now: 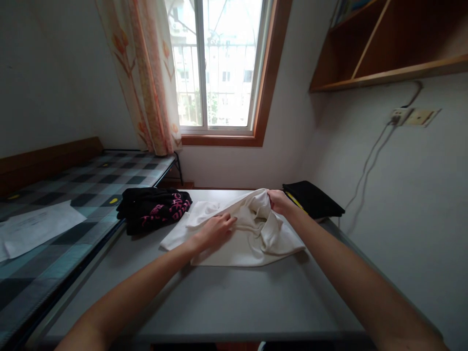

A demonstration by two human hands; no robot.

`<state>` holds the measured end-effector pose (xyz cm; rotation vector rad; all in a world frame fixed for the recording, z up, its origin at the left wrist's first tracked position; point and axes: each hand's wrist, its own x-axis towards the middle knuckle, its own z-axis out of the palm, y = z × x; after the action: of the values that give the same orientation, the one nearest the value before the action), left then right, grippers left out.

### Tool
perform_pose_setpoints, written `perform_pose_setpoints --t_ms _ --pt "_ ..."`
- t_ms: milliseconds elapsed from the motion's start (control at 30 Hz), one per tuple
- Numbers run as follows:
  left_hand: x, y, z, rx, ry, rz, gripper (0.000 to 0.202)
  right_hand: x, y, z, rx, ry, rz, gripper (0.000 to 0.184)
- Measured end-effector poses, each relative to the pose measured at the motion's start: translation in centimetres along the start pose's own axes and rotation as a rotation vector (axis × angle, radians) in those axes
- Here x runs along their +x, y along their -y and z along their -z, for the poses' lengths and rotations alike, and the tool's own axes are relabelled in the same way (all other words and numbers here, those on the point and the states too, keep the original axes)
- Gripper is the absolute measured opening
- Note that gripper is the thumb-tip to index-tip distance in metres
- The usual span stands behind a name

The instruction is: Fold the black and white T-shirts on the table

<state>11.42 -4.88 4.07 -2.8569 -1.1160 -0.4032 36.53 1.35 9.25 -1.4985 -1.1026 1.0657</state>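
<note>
A white garment, partly folded and rumpled, lies on the grey table; its exact kind is hidden by the folds. My right hand grips its far edge and holds that part raised off the table. On the left-middle of the cloth, my left hand has its fingers bent together and pinching the fabric, a little blurred. A bunched black garment with pink lettering sits to the left of the white one. Beyond my right wrist rests a folded black item with a yellow strip along its edge.
The grey table stands against the wall. On its left is a bed with a checked mattress and a white paper sheet. A curtain hangs by the window; a wooden shelf and a socket with cords are at right.
</note>
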Motion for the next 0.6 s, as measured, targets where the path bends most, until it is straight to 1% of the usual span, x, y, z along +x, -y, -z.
perform_pose_setpoints --t_ms 67,167,267,333,433,467,533,600 --pt "-0.2 -0.3 0.0 0.007 -0.017 -0.028 0.038 0.1 0.3 0.2 0.085 -0.004 -0.008 0.020" --pt "-0.2 -0.6 -0.5 -0.017 -0.054 -0.061 0.030 0.1 0.3 0.2 0.158 -0.004 -0.023 0.019" --pt "0.4 -0.9 -1.2 -0.086 -0.092 -0.072 0.031 -0.1 0.1 -0.3 0.188 -0.004 -0.024 0.021" --pt "1.0 -1.2 -1.7 -0.120 -0.079 -0.061 0.032 -0.4 0.1 -0.8 0.193 -0.001 -0.014 0.022" --pt "1.9 -1.8 -1.8 -0.145 -0.036 -0.051 0.014 -1.0 0.6 -1.1 0.195 0.014 0.003 0.024" --pt "2.1 -2.0 -1.7 -0.149 -0.029 -0.078 0.008 -1.2 0.9 -1.0 0.175 0.030 0.020 0.026" --pt "1.9 -1.9 -0.9 -0.136 -0.052 -0.171 0.011 -1.5 1.5 -0.3 0.048 0.071 0.097 0.032" --pt "1.2 -0.9 0.7 -0.093 -0.127 -0.235 0.015 -1.4 2.4 1.3 -0.161 0.081 0.228 0.037"
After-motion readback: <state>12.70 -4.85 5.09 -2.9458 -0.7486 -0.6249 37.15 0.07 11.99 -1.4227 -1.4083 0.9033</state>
